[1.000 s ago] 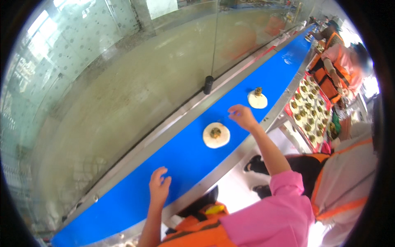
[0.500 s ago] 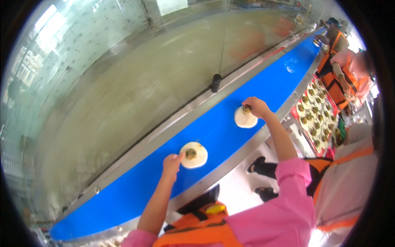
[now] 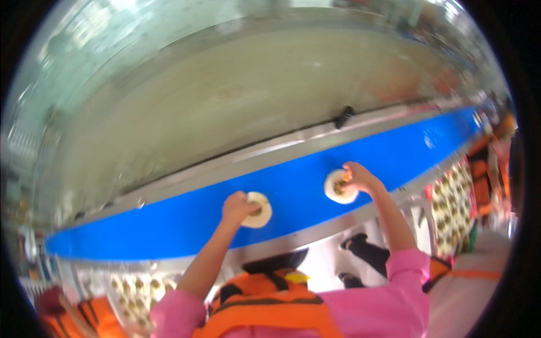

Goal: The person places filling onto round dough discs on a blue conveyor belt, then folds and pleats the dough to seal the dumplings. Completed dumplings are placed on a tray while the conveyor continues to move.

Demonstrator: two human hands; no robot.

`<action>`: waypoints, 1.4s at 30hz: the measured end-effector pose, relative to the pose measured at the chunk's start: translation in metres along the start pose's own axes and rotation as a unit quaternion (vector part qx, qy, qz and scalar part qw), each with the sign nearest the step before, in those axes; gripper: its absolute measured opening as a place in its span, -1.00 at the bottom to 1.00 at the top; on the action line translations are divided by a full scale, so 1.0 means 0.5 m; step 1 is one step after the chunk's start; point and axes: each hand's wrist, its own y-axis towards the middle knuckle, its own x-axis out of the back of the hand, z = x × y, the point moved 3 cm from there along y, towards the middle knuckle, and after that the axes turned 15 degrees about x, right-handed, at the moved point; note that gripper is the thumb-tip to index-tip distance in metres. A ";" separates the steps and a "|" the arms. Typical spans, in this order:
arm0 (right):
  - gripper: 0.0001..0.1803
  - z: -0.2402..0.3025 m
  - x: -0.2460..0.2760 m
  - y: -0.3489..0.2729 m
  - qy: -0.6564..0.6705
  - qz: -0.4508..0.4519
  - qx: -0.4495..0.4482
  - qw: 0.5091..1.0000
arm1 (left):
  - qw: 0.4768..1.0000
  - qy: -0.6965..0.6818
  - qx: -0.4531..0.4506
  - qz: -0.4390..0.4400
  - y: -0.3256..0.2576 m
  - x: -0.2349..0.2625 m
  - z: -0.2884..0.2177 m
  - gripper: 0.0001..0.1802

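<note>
Two pale, flat dough rounds lie on a blue conveyor belt point(image 3: 298, 194), each with a clump of dark green filling. My left hand point(image 3: 235, 209) is at the left side of the left dough round point(image 3: 258, 220), its fingers bunched and one fingertip against the filling. Over the upper right edge of the right dough round point(image 3: 333, 192) is my right hand point(image 3: 360, 178), thumb and fingers pinched close to the filling point(image 3: 339, 186). Blur hides exactly what the fingertips grip.
Metal rails edge the belt, and a black fitting point(image 3: 344, 117) stands on the far one before a glass pane. Trays of filled dough rounds stand at right point(image 3: 451, 208) and lower left point(image 3: 132, 296). People in orange aprons work on both sides.
The view has turned, so the belt lies more level and the lower-left tray and worker show. My left fingers have moved in over the filling; my right hand stays at its dough round.
</note>
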 end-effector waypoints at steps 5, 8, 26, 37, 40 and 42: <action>-0.45 0.073 -0.058 0.041 -0.110 0.126 0.043 0.985 | 0.993 -0.099 0.061 0.024 -0.011 0.030 0.085 -0.19; -0.54 0.143 -0.098 -0.016 0.014 0.070 0.038 0.997 | 0.985 -0.094 0.085 0.113 -0.039 0.044 0.127 -0.35; -0.35 0.426 -0.360 0.083 0.183 0.148 0.037 0.971 | 0.889 -0.447 0.057 -0.082 -0.374 0.397 0.724 -0.44; -0.27 1.088 -0.649 0.222 0.105 0.335 0.318 0.881 | 0.748 -0.459 0.339 -0.338 -0.764 0.655 1.492 -0.49; -0.29 1.351 -0.819 0.240 0.063 0.381 0.456 0.802 | 0.782 -0.425 0.387 -0.241 -0.794 0.598 1.573 -0.49; -0.34 1.503 -0.930 0.231 0.141 0.427 0.464 0.763 | 0.804 -0.430 0.385 -0.146 -0.799 0.555 1.600 -0.47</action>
